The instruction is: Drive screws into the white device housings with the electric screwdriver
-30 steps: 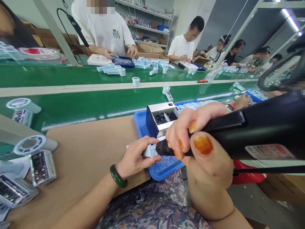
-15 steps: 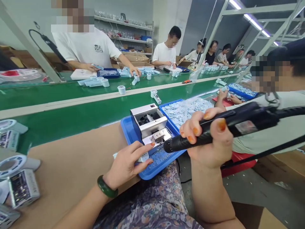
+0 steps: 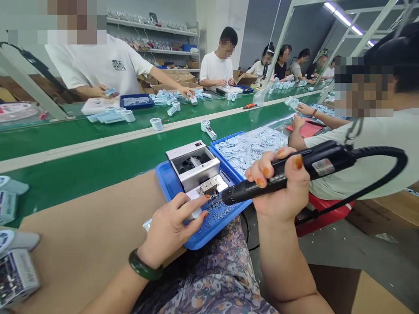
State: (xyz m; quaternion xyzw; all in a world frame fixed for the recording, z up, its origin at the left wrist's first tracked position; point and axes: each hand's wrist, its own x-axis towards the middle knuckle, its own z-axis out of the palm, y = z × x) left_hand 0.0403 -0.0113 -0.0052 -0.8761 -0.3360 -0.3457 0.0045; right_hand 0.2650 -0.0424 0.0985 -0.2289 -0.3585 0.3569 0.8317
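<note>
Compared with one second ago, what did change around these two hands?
The right hand drew the black screwdriver off the light-blue part, towards the metal box. Nothing was let go: the left hand still holds the part, the right the screwdriver.

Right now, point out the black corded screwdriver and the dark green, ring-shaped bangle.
Black corded screwdriver point(image 3: 314, 155): head view, on its housing.
Dark green, ring-shaped bangle point(image 3: 144, 268): head view, on its band.

the wearer's left hand point(image 3: 172, 224) and right hand point(image 3: 283, 192) are making two; one black screwdriver point(image 3: 314, 155), one green bangle point(image 3: 144, 269) and one silver box point(image 3: 201, 172) are showing; two blue trays point(image 3: 166, 176) are lying nearest.
</note>
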